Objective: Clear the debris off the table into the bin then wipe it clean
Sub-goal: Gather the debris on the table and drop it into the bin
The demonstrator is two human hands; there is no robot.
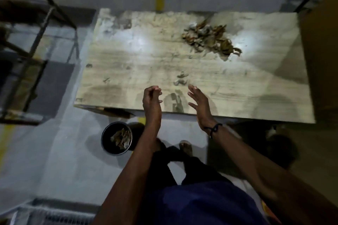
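Your left hand hung loosely curled and held nothing; your right hand was spread flat beside it — both over the table. A few scraps lay just beyond your fingertips, the debris pile farther out, the bin below your left wrist.

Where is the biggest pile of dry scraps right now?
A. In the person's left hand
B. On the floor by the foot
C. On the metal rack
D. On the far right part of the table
D: the biggest pile of dry scraps lies on the far right part of the table, beyond both hands.
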